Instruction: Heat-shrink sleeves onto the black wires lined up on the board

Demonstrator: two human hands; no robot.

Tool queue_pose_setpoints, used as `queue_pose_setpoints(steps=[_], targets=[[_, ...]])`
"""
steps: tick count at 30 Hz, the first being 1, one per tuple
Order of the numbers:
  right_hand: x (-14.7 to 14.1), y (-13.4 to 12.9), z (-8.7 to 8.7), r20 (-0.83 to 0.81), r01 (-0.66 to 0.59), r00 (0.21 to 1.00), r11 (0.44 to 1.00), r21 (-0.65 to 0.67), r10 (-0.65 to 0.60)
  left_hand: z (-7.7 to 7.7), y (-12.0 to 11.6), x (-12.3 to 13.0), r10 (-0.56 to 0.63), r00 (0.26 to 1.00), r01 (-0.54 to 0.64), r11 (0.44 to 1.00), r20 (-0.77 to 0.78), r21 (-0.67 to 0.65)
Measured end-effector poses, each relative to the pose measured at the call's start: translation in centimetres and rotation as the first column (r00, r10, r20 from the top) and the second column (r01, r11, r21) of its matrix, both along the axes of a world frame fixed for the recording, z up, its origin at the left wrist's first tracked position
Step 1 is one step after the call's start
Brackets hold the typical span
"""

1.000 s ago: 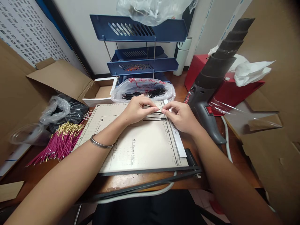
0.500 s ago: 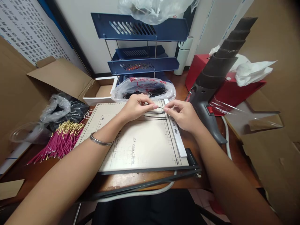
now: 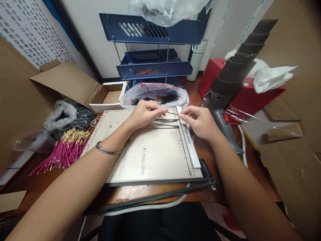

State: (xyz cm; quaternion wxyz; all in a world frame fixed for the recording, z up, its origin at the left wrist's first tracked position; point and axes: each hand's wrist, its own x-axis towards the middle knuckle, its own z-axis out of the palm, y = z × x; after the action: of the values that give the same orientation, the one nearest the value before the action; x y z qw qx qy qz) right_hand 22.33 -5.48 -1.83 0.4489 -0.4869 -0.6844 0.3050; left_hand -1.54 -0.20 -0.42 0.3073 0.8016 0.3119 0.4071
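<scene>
A thin black cord (image 3: 173, 113) stretches between my two hands above the far right part of a cream paper cutter (image 3: 160, 150). My left hand (image 3: 147, 114) pinches its left part between thumb and fingers. At the cutter's right edge strip, my right hand (image 3: 197, 121) pinches the other end with thumb and index finger. Several more black cords (image 3: 167, 126) lie across the board just below my hands, their right ends by the ruler markings. My left palm hides part of the held cord.
Behind the cutter sits a plastic bag (image 3: 155, 95) of black strands, before a blue rack (image 3: 154, 70). A heat gun (image 3: 225, 97) stands right, beside a red tissue box (image 3: 213, 72). Magenta cords with gold tips (image 3: 69, 149) and an open cardboard box (image 3: 67, 80) are left.
My right hand has shifted slightly to the right, and more of the held cord shows between my hands. The left hand stays almost in place.
</scene>
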Motion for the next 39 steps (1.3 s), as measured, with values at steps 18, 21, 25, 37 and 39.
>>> queue_pose_setpoints(steps=[18,21,25,37,39], targets=[[0.3,0.5,-1.0,0.272,-0.023,0.962,0.996,0.086,-0.001,-0.8,0.5,-0.1,0.076,0.960,-0.031,0.985,-0.269,0.167],[0.2,0.4,-0.7,0.264,0.012,0.964,0.994,0.106,-0.039,-0.9,0.3,0.2,0.034,0.941,0.032,0.982,-0.338,0.187],[0.1,0.3,-0.4,0.255,0.076,0.961,0.990,0.119,-0.104,-1.2,0.4,0.6,-0.015,0.917,0.093,0.980,-0.399,0.177],[-0.3,0.1,-0.5,0.210,0.009,0.977,0.989,0.147,-0.040,-1.0,0.2,0.8,-0.012,0.944,0.099,0.964,-0.331,0.246],[-0.4,0.0,-0.3,0.195,-0.001,0.981,0.991,0.136,-0.026,-0.7,-0.1,0.9,-0.013,0.955,0.098,0.957,-0.297,0.272]])
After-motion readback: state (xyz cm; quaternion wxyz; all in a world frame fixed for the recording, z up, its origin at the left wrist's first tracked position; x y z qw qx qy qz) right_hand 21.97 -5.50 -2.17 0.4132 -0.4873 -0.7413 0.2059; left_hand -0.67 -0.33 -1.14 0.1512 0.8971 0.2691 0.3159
